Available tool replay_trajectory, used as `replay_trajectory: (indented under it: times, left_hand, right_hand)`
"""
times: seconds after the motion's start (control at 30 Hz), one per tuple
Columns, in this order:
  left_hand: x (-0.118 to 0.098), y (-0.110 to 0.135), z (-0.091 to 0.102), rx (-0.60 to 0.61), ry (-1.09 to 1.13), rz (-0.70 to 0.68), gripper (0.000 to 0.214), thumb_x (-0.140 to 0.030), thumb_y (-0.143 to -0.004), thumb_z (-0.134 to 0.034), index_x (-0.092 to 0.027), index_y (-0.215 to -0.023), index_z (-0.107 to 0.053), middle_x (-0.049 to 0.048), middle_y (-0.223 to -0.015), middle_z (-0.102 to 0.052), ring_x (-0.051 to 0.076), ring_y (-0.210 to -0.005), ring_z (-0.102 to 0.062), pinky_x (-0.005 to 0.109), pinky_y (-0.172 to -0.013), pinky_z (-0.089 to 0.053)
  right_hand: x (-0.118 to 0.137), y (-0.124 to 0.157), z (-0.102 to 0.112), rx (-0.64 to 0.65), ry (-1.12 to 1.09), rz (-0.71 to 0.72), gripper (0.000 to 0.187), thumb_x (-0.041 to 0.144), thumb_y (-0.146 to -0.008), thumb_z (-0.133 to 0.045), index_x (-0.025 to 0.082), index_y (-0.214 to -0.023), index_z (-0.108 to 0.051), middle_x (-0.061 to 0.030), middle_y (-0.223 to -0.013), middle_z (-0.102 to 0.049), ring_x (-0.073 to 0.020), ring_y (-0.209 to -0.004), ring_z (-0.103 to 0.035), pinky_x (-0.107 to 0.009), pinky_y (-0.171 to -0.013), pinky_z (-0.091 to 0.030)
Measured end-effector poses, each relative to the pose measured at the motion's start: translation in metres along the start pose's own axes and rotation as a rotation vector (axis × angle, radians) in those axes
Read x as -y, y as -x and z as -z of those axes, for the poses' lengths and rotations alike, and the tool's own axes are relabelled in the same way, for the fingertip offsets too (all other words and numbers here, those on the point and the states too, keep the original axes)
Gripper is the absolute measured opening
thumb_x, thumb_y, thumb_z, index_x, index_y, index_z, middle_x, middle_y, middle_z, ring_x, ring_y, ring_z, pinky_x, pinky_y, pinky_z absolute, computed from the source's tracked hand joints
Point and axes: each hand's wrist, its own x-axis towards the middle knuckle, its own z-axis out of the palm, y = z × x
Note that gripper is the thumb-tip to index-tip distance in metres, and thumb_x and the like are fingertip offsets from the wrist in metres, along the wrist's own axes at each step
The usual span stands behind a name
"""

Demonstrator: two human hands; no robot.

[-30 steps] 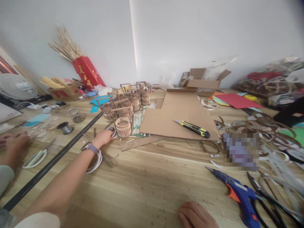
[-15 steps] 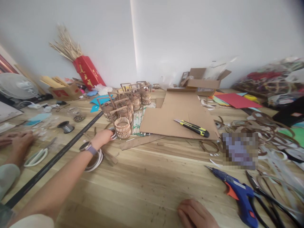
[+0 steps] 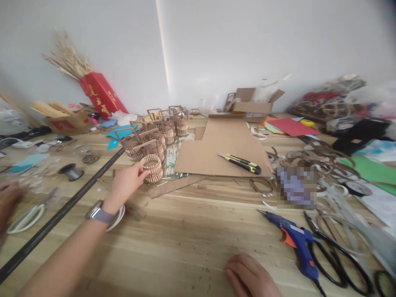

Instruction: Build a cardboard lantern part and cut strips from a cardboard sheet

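My left hand [image 3: 125, 186] reaches forward over the wooden table [image 3: 185, 239], a watch on its wrist. Its thumb and fingers are closed against the left side of a small woven bamboo basket [image 3: 152, 168], which stands in front of a cluster of similar handled baskets [image 3: 148, 142]. A white tape roll [image 3: 117, 215] lies under that wrist. At the bottom edge my right hand [image 3: 250, 277] rests on the table with its fingers curled and nothing seen in it.
A flat cardboard sheet [image 3: 225, 144] carries a yellow-black utility knife [image 3: 239, 163]. A blue glue gun [image 3: 293, 239], black scissors [image 3: 340, 260] and several cardboard rings [image 3: 321, 161] lie to the right. A black strip [image 3: 62, 213] runs diagonally at left, where another person's hand [image 3: 6, 199] shows.
The view has shifted, so everything sits further left. My left hand has lifted from the table beside the basket and closed on the basket's side. My right hand has stayed put.
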Motion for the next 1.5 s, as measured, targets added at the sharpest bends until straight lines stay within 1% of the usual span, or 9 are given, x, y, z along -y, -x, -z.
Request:
replay_trajectory:
  times: [0.17,0.37,0.53,0.67,0.77,0.93,1.17,1.4,1.5]
  left_hand:
    - [-0.025,0.006,-0.006,-0.194,-0.063,-0.175,0.036,-0.040,-0.098,-0.041,-0.019,-0.122,-0.056,0.0132,-0.128,-0.057,0.025,-0.087,-0.066,0.029,-0.058,-0.038]
    - [-0.018,-0.011,-0.015,-0.074,-0.080,-0.228,0.022,-0.026,-0.097,-0.040,-0.014,-0.095,-0.059,0.0115,-0.093,-0.067,0.025,-0.081,-0.065,0.031,-0.064,-0.041]
    - [0.004,-0.018,-0.025,-0.034,0.016,-0.379,0.022,-0.029,-0.095,-0.040,-0.019,-0.085,-0.056,0.0086,-0.092,-0.066,0.023,-0.084,-0.063,0.032,-0.074,-0.044]
    - [0.017,-0.023,-0.031,-0.001,0.152,-0.516,0.024,-0.032,-0.092,-0.038,-0.020,-0.082,-0.057,0.0093,-0.093,-0.065,0.024,-0.087,-0.063,0.035,-0.080,-0.047]
    - [0.019,-0.022,-0.032,-0.014,0.227,-0.532,0.026,-0.036,-0.089,-0.040,-0.020,-0.085,-0.059,0.0105,-0.096,-0.065,0.026,-0.092,-0.064,0.036,-0.085,-0.048]
    - [0.014,0.004,-0.022,-0.132,0.213,-0.368,0.037,-0.041,-0.087,-0.041,-0.020,-0.109,-0.062,0.0130,-0.122,-0.062,0.030,-0.101,-0.065,0.040,-0.086,-0.050]
    - [-0.031,0.059,0.001,-0.045,0.324,-0.482,0.034,-0.047,-0.092,-0.038,-0.032,-0.102,-0.067,0.0036,-0.115,-0.069,0.026,-0.099,-0.066,0.033,-0.078,-0.049]
    - [-0.097,0.047,-0.010,0.155,0.435,-0.636,0.027,-0.033,-0.092,-0.042,-0.023,-0.089,-0.067,0.0071,-0.094,-0.071,0.024,-0.090,-0.063,0.033,-0.080,-0.045]
    - [-0.119,0.039,-0.019,0.260,0.717,-0.542,0.017,-0.031,-0.083,-0.054,-0.023,-0.074,-0.066,0.0088,-0.089,-0.070,0.026,-0.091,-0.061,0.036,-0.085,-0.044]
  right_hand:
    - [0.007,-0.003,0.001,-0.045,0.019,-0.002,0.024,0.017,-0.097,-0.041,0.021,-0.081,-0.059,-0.0020,-0.072,-0.067,-0.0137,-0.065,-0.065,-0.022,-0.061,-0.052]
    - [0.009,0.002,0.007,-0.027,0.040,0.021,0.020,0.016,-0.097,-0.044,0.020,-0.086,-0.061,-0.0025,-0.077,-0.068,-0.0134,-0.069,-0.063,-0.023,-0.066,-0.049]
    - [0.003,-0.022,0.034,0.047,0.131,-0.011,0.018,0.016,-0.095,-0.047,0.020,-0.089,-0.063,-0.0033,-0.081,-0.067,-0.0146,-0.075,-0.062,-0.026,-0.070,-0.048]
    - [-0.032,-0.073,0.046,0.118,0.506,-0.086,0.025,0.018,-0.090,-0.053,0.019,-0.112,-0.065,-0.0134,-0.112,-0.068,-0.0261,-0.107,-0.061,-0.042,-0.093,-0.047]
    - [-0.075,-0.118,0.041,0.238,0.834,-0.211,0.050,0.014,-0.091,-0.049,0.019,-0.141,-0.049,-0.0196,-0.148,-0.047,-0.0316,-0.136,-0.042,-0.049,-0.110,-0.033]
    - [-0.132,-0.165,0.029,0.304,0.910,-0.240,0.058,0.014,-0.090,-0.049,0.018,-0.147,-0.042,-0.0238,-0.152,-0.039,-0.0390,-0.137,-0.041,-0.058,-0.107,-0.033]
    - [-0.153,-0.180,0.054,0.378,0.892,-0.114,0.049,0.017,-0.094,-0.042,0.019,-0.142,-0.046,-0.0239,-0.146,-0.045,-0.0358,-0.122,-0.051,-0.050,-0.096,-0.042]
    - [-0.159,-0.205,0.082,0.386,0.837,-0.108,0.040,0.026,-0.092,-0.053,0.018,-0.130,-0.056,-0.0185,-0.127,-0.058,-0.0319,-0.116,-0.051,-0.045,-0.099,-0.037]
    - [-0.164,-0.218,0.091,0.375,0.808,-0.130,0.037,0.030,-0.095,-0.049,0.019,-0.129,-0.058,-0.0161,-0.125,-0.060,-0.0294,-0.116,-0.051,-0.042,-0.099,-0.038]
